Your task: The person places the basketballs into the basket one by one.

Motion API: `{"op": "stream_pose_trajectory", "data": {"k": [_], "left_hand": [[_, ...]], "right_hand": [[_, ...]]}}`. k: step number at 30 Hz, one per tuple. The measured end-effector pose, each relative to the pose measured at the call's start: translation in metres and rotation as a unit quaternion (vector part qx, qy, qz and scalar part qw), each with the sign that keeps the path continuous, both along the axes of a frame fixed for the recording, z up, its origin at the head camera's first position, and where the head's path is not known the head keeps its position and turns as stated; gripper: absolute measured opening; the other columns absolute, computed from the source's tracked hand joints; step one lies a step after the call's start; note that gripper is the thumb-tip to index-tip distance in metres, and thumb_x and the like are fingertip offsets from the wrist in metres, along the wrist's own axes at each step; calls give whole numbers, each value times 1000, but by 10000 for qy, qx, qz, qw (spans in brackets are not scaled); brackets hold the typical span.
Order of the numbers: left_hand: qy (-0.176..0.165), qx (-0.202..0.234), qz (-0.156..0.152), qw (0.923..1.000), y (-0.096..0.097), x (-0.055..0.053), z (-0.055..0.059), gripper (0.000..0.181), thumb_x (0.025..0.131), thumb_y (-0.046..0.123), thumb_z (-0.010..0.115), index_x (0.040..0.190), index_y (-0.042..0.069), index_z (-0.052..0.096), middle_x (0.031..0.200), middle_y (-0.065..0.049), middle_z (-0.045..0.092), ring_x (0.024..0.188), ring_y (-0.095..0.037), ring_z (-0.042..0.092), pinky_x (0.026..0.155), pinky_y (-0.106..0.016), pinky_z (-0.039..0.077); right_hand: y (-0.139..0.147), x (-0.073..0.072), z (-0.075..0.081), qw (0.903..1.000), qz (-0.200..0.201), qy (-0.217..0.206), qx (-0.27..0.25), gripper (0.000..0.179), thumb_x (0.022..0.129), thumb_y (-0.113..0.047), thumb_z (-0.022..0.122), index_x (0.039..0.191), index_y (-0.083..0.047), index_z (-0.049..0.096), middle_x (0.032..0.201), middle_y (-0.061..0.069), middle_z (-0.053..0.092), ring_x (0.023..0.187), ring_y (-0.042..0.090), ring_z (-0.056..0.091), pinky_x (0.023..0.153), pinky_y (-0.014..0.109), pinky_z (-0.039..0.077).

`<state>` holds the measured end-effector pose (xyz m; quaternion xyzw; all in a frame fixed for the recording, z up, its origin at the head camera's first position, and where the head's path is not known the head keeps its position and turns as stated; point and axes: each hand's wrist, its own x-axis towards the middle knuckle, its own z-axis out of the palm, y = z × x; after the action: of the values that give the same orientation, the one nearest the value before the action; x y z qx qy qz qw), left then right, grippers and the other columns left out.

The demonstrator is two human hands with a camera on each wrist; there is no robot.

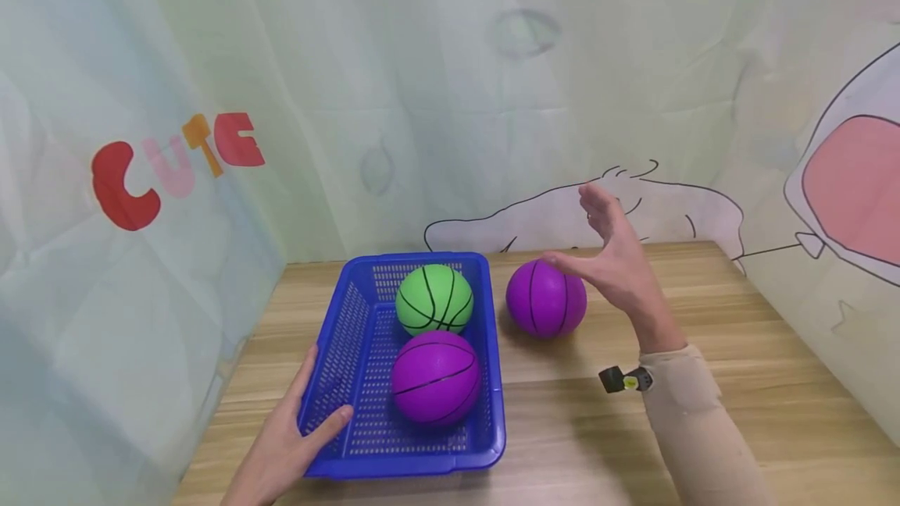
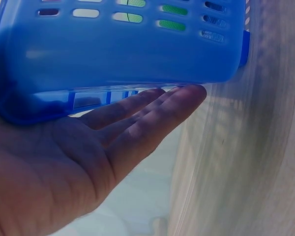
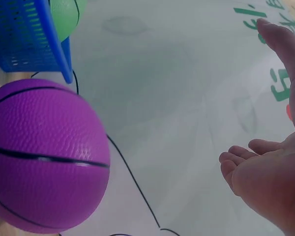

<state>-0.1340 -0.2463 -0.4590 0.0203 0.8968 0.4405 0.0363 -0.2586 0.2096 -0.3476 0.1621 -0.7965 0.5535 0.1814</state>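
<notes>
- On the wooden table, just right of the blue basket, we note the loose purple ball, a narrow strip of wood showing between the two.
- Right hand: we see it raised and wide, thumb spread well away from the fingers, holding nothing. In the head view the thumb tip overlaps the loose purple ball's top edge, but the right wrist view shows a gap, so we take hand and ball as apart.
- Key relation, as we judge it: the loose purple ball lies to the left of the right hand and lower, between it and the basket. The right hand is clearly the nearer; the left has the whole basket in between.
- The ball is round, so we find no long axis to match; the basket's long axis runs away from the person.
- Left hand: at the near part of the basket's left side, thumb over the rim, fingers nearly straight along the outside. We read it as a light hold on the rim; how firm, we cannot tell.
- Inside, along the right wall, we count two: a green ball at the far end, a second purple ball nearer. Whether they touch, we cannot tell.
</notes>
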Motion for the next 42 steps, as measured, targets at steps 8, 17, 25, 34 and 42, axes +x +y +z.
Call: {"op": "stream_pose_trajectory", "data": {"k": [8, 17, 25, 34, 42], "left_hand": [[-128, -50, 31, 9999, -1, 0, 1, 105, 96, 55, 68, 166, 35, -7, 173, -19, 8, 150, -52, 27, 117, -71, 26], [-254, -134, 46, 9996, -1, 0, 1, 106, 96, 57, 68, 166, 36, -9, 173, -19, 8, 150, -53, 26, 117, -72, 26], [-43, -90, 6, 10000, -1, 1, 1, 104, 96, 54, 69, 167, 34, -6, 173, -19, 9, 151, -52, 26, 117, -72, 25], [167, -51, -11, 9998, 0, 1, 1, 102, 97, 50, 69, 167, 34, -3, 172, -19, 12, 150, -51, 29, 117, -72, 26], [101, -30, -11, 9999, -1, 1, 0, 102, 97, 51, 68, 167, 34, -4, 172, -19, 11, 150, -52, 28, 117, -72, 25]], "right_hand": [[13, -6, -15, 9992, -99, -375, 121, 113, 76, -24, 96, 163, -12, 26, 166, 3, 34, 154, 22, 31, 126, 44, 27], [31, -13, -46, 9932, -79, -1148, 192, 115, 79, -37, 93, 166, -16, 21, 170, 2, 28, 156, 26, 27, 126, 54, 25], [39, -16, -72, 9894, 48, -1437, 204, 115, 80, -34, 92, 165, -6, 19, 170, 12, 26, 155, 37, 25, 125, 58, 24], [42, -15, -97, 9822, 167, -1841, 328, 113, 80, -34, 91, 163, -1, 22, 168, 22, 26, 153, 48, 24, 123, 64, 25], [39, -14, -119, 9770, 246, -2068, 447, 117, 77, -38, 93, 162, -1, 22, 165, 22, 30, 150, 44, 32, 120, 62, 33]]}}
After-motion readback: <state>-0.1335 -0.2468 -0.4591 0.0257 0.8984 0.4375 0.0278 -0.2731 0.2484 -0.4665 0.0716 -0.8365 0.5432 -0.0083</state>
